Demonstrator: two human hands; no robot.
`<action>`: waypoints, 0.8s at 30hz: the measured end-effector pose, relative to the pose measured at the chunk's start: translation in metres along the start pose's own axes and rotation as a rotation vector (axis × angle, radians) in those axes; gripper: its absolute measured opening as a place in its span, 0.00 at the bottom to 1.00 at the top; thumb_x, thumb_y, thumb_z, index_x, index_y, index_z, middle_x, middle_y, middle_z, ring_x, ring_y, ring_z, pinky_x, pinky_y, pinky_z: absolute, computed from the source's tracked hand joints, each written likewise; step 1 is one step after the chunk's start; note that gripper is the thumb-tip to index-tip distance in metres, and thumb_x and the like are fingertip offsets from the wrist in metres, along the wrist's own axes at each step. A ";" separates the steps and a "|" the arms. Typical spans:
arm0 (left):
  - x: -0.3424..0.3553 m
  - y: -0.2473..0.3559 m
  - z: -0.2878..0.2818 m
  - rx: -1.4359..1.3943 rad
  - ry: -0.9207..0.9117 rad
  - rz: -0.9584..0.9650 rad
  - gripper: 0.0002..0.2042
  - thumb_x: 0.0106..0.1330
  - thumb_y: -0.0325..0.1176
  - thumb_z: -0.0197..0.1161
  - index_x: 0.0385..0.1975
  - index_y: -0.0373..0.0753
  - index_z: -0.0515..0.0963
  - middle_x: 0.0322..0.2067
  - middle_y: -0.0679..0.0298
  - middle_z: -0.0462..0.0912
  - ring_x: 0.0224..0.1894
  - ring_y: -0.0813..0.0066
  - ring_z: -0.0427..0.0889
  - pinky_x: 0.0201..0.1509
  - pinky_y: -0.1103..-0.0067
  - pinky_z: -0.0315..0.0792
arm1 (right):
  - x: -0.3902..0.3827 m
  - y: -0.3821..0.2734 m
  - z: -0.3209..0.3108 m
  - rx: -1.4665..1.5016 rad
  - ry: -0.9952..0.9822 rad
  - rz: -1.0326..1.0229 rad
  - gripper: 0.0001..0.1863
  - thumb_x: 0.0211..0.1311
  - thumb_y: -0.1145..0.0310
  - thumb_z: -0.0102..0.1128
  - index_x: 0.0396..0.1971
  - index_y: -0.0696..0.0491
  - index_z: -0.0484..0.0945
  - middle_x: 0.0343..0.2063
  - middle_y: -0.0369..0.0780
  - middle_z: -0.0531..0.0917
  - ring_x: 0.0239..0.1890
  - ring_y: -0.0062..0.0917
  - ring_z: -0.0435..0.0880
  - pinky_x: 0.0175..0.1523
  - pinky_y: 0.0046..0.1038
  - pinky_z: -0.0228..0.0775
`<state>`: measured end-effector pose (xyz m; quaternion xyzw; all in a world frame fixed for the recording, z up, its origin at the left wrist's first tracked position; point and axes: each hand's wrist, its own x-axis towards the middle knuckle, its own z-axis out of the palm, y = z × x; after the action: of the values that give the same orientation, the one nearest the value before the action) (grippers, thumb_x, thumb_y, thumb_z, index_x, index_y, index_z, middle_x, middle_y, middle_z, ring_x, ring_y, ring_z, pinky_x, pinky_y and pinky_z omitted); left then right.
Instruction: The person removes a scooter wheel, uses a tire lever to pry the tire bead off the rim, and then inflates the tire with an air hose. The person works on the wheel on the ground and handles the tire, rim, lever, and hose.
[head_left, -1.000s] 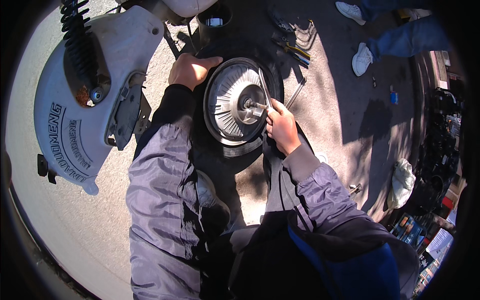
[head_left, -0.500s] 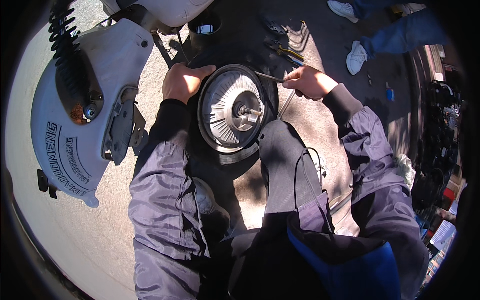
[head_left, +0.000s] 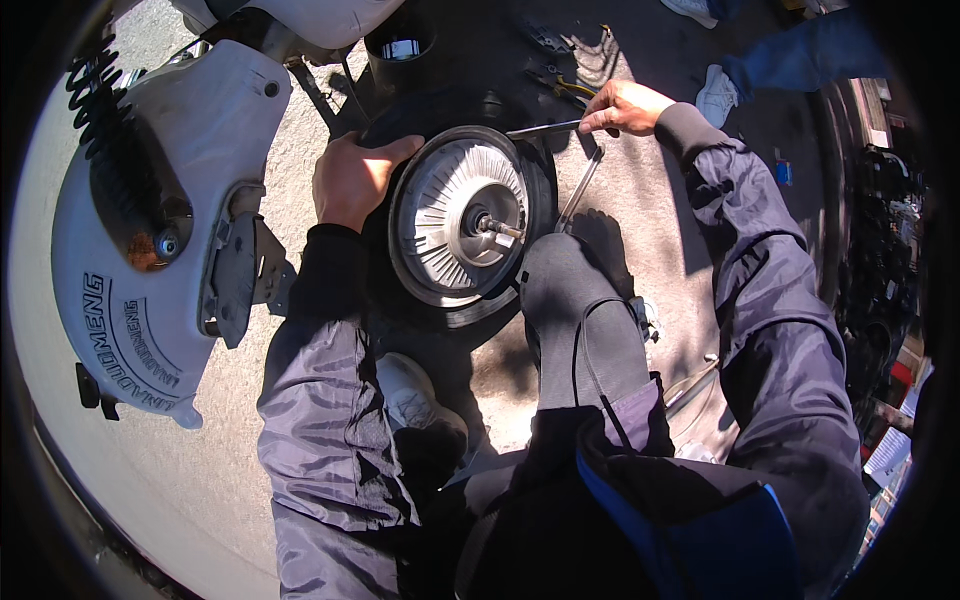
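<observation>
A wheel with a silver finned hub (head_left: 438, 215) and a threaded axle stands tilted in front of me, its black tire (head_left: 541, 185) around it. At the wheel's left, my left hand (head_left: 352, 183) grips the tire, thumb stretched toward the rim and the other fingers hidden. My right hand (head_left: 628, 108) is closed around one end of a metal tire lever (head_left: 552, 128). The lever's other end meets the rim's upper right edge. A second metal bar (head_left: 580, 190) slants from the wheel beside my knee, untouched by either hand.
On the left stands a white scooter body part (head_left: 150, 330) with a black coil spring (head_left: 95, 110). Pliers with yellow handles (head_left: 572, 88) lie beyond the wheel. Another person's jeans and white shoe (head_left: 716, 97) are at the upper right. Dark parts (head_left: 880, 250) line the right side.
My right hand has moved up and to the right, swinging the lever's held end outward, away from the wheel. My left hand stays on the tire. The view has shifted slightly.
</observation>
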<state>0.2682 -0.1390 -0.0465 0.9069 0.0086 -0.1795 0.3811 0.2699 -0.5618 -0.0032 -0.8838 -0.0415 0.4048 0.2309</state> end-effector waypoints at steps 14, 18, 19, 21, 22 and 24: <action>-0.012 0.003 -0.003 -0.077 0.006 -0.049 0.43 0.52 0.61 0.82 0.53 0.22 0.84 0.48 0.41 0.90 0.52 0.50 0.91 0.61 0.66 0.81 | 0.012 0.029 0.046 -0.062 0.390 0.087 0.37 0.59 0.32 0.71 0.26 0.59 0.87 0.16 0.46 0.78 0.22 0.33 0.79 0.34 0.39 0.71; -0.018 0.006 -0.005 -0.088 0.007 -0.077 0.45 0.51 0.60 0.82 0.54 0.20 0.83 0.47 0.40 0.90 0.51 0.50 0.91 0.60 0.67 0.81 | 0.029 0.039 0.060 0.039 0.427 0.154 0.36 0.54 0.36 0.78 0.15 0.58 0.78 0.12 0.36 0.72 0.19 0.20 0.69 0.30 0.34 0.64; -0.018 0.007 -0.006 -0.091 0.015 -0.073 0.45 0.51 0.60 0.82 0.55 0.20 0.83 0.47 0.40 0.90 0.51 0.50 0.91 0.60 0.68 0.81 | 0.035 0.043 0.063 0.032 0.431 0.163 0.36 0.54 0.36 0.79 0.14 0.56 0.77 0.12 0.34 0.71 0.19 0.19 0.69 0.29 0.32 0.62; -0.019 0.008 -0.007 -0.083 0.000 -0.102 0.41 0.54 0.58 0.82 0.54 0.22 0.83 0.47 0.41 0.90 0.51 0.51 0.91 0.61 0.68 0.80 | 0.047 0.052 0.065 0.006 0.402 0.175 0.35 0.54 0.37 0.79 0.13 0.55 0.77 0.13 0.32 0.71 0.19 0.18 0.68 0.29 0.29 0.60; -0.019 0.009 -0.007 -0.088 -0.005 -0.103 0.39 0.55 0.56 0.81 0.53 0.22 0.84 0.47 0.42 0.90 0.51 0.51 0.91 0.61 0.68 0.80 | 0.052 0.056 0.066 0.050 0.366 0.154 0.37 0.53 0.34 0.78 0.12 0.54 0.77 0.12 0.33 0.71 0.19 0.19 0.69 0.29 0.30 0.61; -0.019 0.008 -0.008 -0.104 -0.007 -0.113 0.43 0.53 0.59 0.82 0.54 0.21 0.83 0.47 0.41 0.90 0.51 0.50 0.91 0.60 0.68 0.81 | 0.061 0.064 0.065 0.109 0.339 0.142 0.40 0.51 0.28 0.76 0.10 0.53 0.75 0.12 0.35 0.71 0.19 0.21 0.71 0.30 0.33 0.62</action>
<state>0.2548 -0.1370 -0.0293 0.8834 0.0677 -0.2031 0.4169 0.2555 -0.5781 -0.1110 -0.9262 0.0824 0.2671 0.2529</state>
